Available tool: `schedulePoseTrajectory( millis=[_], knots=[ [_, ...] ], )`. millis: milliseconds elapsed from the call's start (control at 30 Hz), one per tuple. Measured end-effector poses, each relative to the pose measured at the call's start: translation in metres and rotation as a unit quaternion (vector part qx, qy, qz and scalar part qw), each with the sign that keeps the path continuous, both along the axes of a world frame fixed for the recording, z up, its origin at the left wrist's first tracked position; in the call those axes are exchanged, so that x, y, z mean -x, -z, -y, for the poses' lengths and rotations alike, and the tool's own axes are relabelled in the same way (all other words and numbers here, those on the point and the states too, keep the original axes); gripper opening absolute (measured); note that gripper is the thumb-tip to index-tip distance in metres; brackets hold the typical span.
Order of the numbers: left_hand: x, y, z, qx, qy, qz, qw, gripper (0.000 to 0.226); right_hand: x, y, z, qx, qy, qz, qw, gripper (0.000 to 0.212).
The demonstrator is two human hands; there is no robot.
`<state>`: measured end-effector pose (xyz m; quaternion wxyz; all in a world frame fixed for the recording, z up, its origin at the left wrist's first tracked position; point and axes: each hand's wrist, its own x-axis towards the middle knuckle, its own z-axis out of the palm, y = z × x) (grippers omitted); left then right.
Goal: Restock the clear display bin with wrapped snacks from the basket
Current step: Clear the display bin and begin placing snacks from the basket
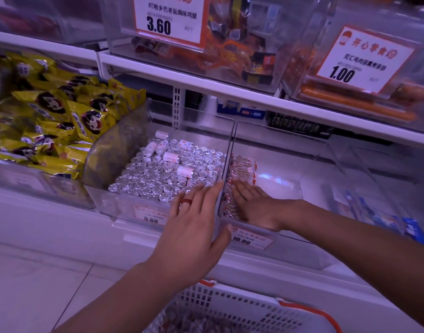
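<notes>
The clear display bin (pixel 290 188) holds only 1 short row of wrapped snacks (pixel 239 171) against its left wall; most of it looks unfilled. The right hand (pixel 251 205) lies flat on that row, fingers straight and together; the left hand (pixel 194 234) hovers, fingers spread, holding nothing; the basket (pixel 242 308) waits below.

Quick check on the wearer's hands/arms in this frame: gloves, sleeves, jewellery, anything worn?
No gloves and no sleeves in view: both forearms are bare up to the frame edge. The left hand wears one ring, a plain red-brown band. The right hand shows no ring, watch or strap on the parts that can be seen; its fingers are partly hidden behind the wall of the clear bin.
</notes>
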<state>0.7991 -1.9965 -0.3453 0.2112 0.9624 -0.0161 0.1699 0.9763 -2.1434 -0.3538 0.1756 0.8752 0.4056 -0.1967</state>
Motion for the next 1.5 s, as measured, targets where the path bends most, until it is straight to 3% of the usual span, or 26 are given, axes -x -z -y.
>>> schedulePoseTrajectory(
  millis=[167, 367, 700, 800, 900, 967, 1033, 1133, 1200, 1267, 1333, 1400, 1500],
  knots=[
    [0.0, 0.002, 0.0, -0.002, 0.0, 0.0, 1.0, 0.074, 0.001, 0.016, -0.004, -0.069, -0.033, -0.008, 0.997, 0.079],
    [0.001, 0.004, 0.0, -0.016, 0.005, 0.001, 1.0, 0.077, 0.0, 0.019, -0.009, -0.077, -0.027, 0.004, 0.997, 0.08],
    [0.002, 0.001, -0.002, 0.018, 0.016, 0.021, 0.999, 0.073, 0.01, -0.031, 0.031, -0.212, -0.01, -0.001, 0.977, 0.105],
    [0.006, -0.002, 0.001, 0.055, 0.014, 0.049, 0.997, 0.066, 0.026, -0.053, 0.05, -0.356, 0.041, 0.031, 0.933, 0.084],
    [0.014, -0.005, 0.009, 0.062, 0.018, 0.112, 0.992, 0.056, 0.063, -0.063, 0.076, -0.557, 0.05, 0.122, 0.82, 0.034],
    [0.023, 0.0, 0.019, 0.05, 0.054, 0.169, 0.983, 0.048, 0.1, -0.05, 0.095, -0.638, 0.07, 0.144, 0.753, 0.022],
    [0.035, 0.012, 0.032, 0.038, 0.117, 0.193, 0.973, 0.04, 0.142, -0.016, 0.109, -0.646, 0.114, 0.114, 0.746, 0.02],
    [0.055, 0.05, 0.052, -0.011, 0.22, 0.108, 0.97, 0.025, 0.196, 0.07, 0.128, -0.463, 0.202, -0.026, 0.863, 0.017],
    [0.067, 0.092, 0.057, -0.078, 0.252, -0.048, 0.963, 0.023, 0.217, 0.132, 0.146, -0.314, 0.266, -0.158, 0.898, 0.015],
    [0.077, 0.14, 0.053, -0.155, 0.244, -0.234, 0.928, 0.037, 0.225, 0.185, 0.159, -0.21, 0.326, -0.243, 0.889, 0.027],
    [0.081, 0.188, 0.043, -0.192, 0.213, -0.363, 0.887, 0.057, 0.22, 0.229, 0.159, -0.181, 0.38, -0.254, 0.871, 0.054],
    [0.074, 0.229, 0.044, -0.134, 0.149, -0.43, 0.881, 0.063, 0.206, 0.266, 0.147, -0.19, 0.459, -0.241, 0.834, 0.054],
    [0.05, 0.276, 0.068, -0.022, 0.012, -0.465, 0.885, 0.041, 0.186, 0.313, 0.122, -0.225, 0.544, -0.201, 0.783, 0.051]
  ],
)
